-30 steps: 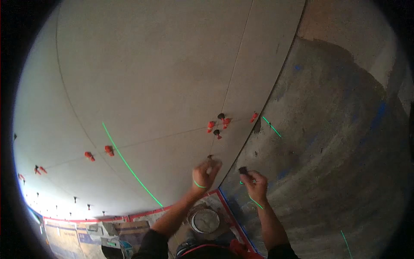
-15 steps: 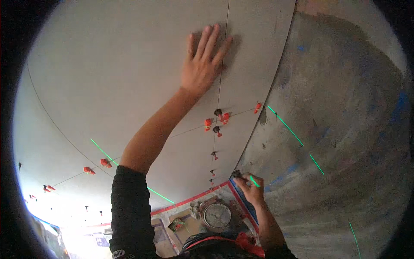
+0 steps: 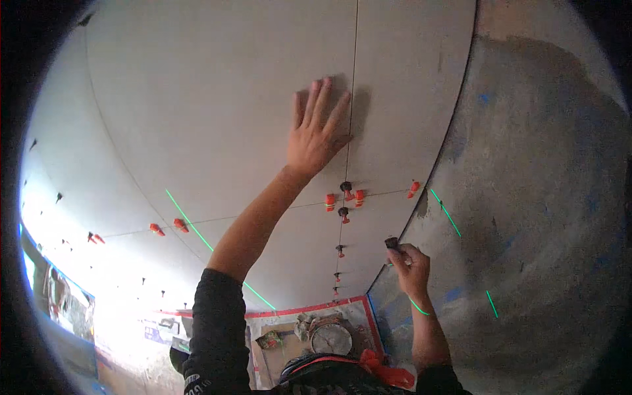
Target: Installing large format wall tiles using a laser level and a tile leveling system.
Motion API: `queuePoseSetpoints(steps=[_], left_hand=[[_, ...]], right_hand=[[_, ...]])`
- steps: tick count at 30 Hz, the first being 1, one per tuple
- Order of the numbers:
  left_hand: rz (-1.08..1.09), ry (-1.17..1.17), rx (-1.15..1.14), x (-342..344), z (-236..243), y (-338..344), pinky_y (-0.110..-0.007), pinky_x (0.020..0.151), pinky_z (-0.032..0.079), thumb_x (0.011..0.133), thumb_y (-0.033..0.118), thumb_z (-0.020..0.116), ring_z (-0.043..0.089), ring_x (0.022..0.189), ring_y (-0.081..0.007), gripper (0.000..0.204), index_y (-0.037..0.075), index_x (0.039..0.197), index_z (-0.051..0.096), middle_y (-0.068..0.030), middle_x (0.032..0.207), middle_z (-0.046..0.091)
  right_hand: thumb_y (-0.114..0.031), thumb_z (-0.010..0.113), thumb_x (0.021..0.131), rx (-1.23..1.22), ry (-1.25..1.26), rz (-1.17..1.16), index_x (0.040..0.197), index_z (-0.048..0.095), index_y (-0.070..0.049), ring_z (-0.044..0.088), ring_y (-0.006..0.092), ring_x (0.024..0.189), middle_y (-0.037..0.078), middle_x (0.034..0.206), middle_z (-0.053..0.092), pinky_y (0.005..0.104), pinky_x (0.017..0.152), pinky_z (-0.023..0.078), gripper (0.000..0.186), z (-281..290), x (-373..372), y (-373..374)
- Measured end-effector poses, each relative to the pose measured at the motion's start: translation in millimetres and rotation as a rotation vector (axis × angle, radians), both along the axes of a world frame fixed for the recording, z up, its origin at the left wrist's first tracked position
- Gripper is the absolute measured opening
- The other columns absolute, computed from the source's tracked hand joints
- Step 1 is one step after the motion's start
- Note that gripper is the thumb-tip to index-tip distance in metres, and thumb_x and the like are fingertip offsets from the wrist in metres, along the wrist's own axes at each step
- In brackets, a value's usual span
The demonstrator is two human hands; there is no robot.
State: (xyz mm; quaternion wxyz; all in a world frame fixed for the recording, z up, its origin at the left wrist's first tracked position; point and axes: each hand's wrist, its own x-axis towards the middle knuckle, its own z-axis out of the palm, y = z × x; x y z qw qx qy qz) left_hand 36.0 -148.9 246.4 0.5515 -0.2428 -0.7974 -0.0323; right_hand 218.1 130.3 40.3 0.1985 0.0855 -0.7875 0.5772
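Large pale wall tiles (image 3: 217, 112) fill the left and middle. My left hand (image 3: 316, 135) lies against one, fingers spread, beside the thin upright joint. Lower right, my right hand (image 3: 413, 266) pinches a tile levelling clip with a dark cap (image 3: 393, 243), close to the tiles' right edge; the clip's lower part is hidden by the fingers. Below my left hand, where two joints cross, sit red tile wedges (image 3: 330, 201) and levelling clips with dark caps and red stems (image 3: 343, 215). Another red wedge (image 3: 413, 189) is at the right edge of the tiles.
A rough grey wall (image 3: 526, 197) with blue smears adjoins on the right. Green laser lines (image 3: 447, 214) cross both surfaces. Below stand a round bucket (image 3: 331, 340) and flat cardboard (image 3: 289, 355), bordered by red tape (image 3: 316, 306). More wedges (image 3: 157, 229) line the joint at left.
My right hand has risen with the levelling clip, away from the bottom corner of the tiles. My left hand stays flat on the tile while the view has shifted.
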Motion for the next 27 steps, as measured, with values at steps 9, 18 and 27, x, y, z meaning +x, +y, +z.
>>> queuePoseSetpoints(steps=[9, 18, 27], left_hand=[[0.07, 0.038, -0.013, -7, -32, 14, -0.069, 0.127, 0.01, 0.08, 0.052, 0.086, 0.017, 0.161, -0.0434, 0.105, 0.022, 0.166, 0.034, -0.0233, 0.174, 0.017], [0.109, -0.2, -0.128, 15, -78, 8, -0.058, 0.13, 0.021, 0.09, 0.041, 0.081, 0.023, 0.161, -0.0343, 0.091, 0.021, 0.165, 0.035, -0.0166, 0.173, 0.025], [-0.299, 0.015, -0.009, 43, 22, 26, -0.051, 0.127, 0.033, 0.096, 0.022, 0.076, 0.041, 0.153, -0.0319, 0.053, 0.011, 0.145, 0.06, -0.0122, 0.16, 0.049]], right_hand=[[-0.028, 0.076, 0.1, 0.05, 0.052, 0.183, 0.098, 0.076, -0.003, 0.076, 0.0189, 0.074, 0.008, 0.083, 0.078, 0.0319, 0.061, 0.056, 0.025, -58, -1, 20], [-0.015, 0.078, 0.097, 0.13, 0.124, 0.113, 0.103, 0.075, 0.002, 0.073, 0.0133, 0.073, 0.008, 0.081, 0.076, 0.0306, 0.067, 0.057, 0.018, -44, -31, 36], [-0.029, 0.071, 0.103, 0.337, 0.505, -0.028, 0.096, 0.072, 0.001, 0.065, 0.0144, 0.075, 0.008, 0.082, 0.072, 0.0349, 0.068, 0.052, 0.03, 208, -91, 25]])
